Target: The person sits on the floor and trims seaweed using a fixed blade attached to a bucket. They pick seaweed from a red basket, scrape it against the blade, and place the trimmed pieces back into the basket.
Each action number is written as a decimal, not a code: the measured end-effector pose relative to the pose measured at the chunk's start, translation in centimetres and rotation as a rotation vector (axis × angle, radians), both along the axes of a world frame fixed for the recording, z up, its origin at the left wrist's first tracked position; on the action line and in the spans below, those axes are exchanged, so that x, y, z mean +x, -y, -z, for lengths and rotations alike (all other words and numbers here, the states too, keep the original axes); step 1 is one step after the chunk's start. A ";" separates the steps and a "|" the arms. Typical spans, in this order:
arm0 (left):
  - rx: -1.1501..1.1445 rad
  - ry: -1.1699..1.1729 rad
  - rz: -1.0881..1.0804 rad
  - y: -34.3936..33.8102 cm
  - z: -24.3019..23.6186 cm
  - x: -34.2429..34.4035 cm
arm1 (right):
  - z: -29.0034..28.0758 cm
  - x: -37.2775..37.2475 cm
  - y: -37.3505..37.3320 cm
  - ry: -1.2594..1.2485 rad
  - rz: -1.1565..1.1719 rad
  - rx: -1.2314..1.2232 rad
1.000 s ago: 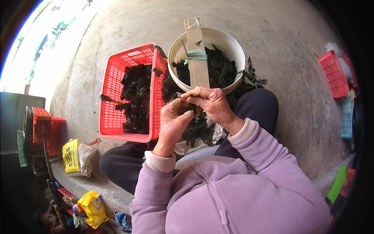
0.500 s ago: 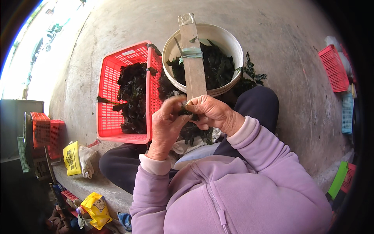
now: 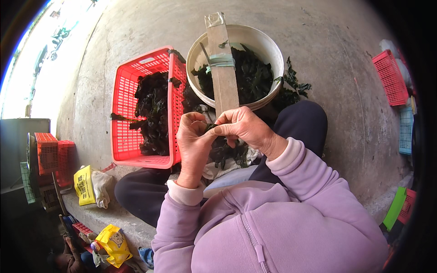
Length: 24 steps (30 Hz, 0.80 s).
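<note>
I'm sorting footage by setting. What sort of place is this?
Probably an informal work area, perhaps a shed: a concrete floor, a red basket and a white bucket, both holding dark seaweed-like leaves.

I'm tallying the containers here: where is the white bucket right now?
In the head view, the white bucket is at upper centre, just right of the large red basket and beyond the right hand, with a board crossing over its left part.

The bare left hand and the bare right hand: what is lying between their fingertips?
In the head view, a small dark green leafy piece lies between the left hand and the right hand, partly hidden by them.
</note>
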<state>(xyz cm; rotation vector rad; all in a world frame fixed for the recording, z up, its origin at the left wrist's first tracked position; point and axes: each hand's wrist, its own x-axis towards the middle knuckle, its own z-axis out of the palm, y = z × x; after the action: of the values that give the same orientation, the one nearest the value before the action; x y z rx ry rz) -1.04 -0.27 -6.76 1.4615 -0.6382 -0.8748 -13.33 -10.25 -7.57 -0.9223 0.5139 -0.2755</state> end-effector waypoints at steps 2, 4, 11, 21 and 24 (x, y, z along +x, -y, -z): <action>0.003 -0.301 0.127 -0.3 -0.7 0.8 | 0.1 -0.3 0.3 0.037 -0.058 0.187; -0.082 -0.576 0.155 -0.4 -1.0 1.4 | 0.3 -0.6 0.6 0.113 -0.143 0.368; -0.219 -0.440 0.146 -0.6 -0.7 1.2 | 0.9 -0.7 0.5 0.289 -0.201 0.623; -0.219 0.494 0.120 -0.7 -1.2 0.4 | 1.1 -0.3 -0.1 0.185 -0.127 0.587; -0.221 0.716 0.024 -0.6 -1.2 1.0 | 0.6 -0.1 -0.2 0.147 -0.036 0.522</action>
<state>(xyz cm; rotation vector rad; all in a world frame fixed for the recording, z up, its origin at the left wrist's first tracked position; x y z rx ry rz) -0.09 0.33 -5.53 1.5534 -1.2392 -0.2585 -13.41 -10.03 -8.16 -0.3998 0.4041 -0.1619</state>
